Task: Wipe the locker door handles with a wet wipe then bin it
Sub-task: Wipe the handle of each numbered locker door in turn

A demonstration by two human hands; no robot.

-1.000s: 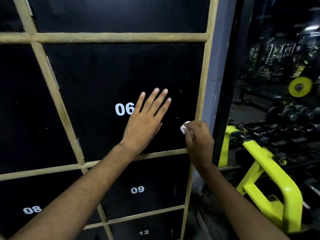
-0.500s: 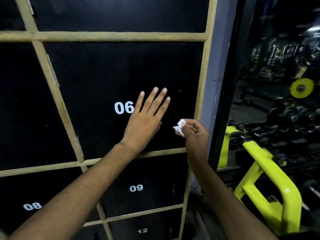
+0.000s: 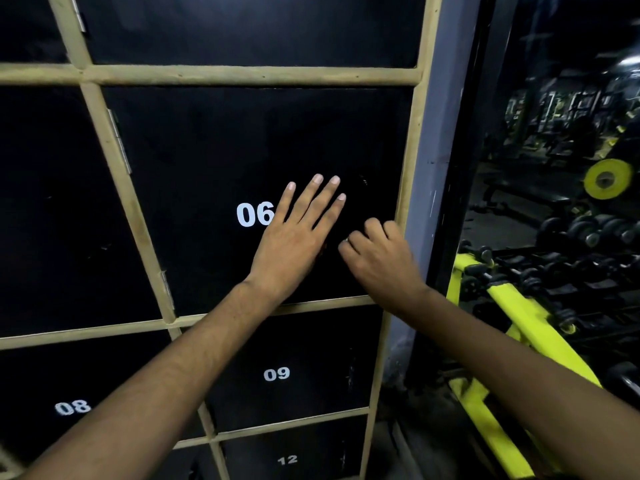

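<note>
Flat and open on locker door 06 (image 3: 207, 161), the left hand (image 3: 294, 244) — right hand (image 3: 377, 258) beside it clenches the wet wipe (image 3: 347, 240), only a white sliver showing.

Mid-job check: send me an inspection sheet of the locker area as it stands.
Surface: locker door 06, black, closed, in wooden frame.
Job's things: wet wipe, only a white sliver in the right hand; handle too dark to see; no bin in view.
Clutter: nothing seen.
Hands: left hand flat on door 06, fingers straight; right hand curled round the wipe.
Cables: nothing seen.
Surroundings: yellow rack, dumbbells, right of lockers.
</note>
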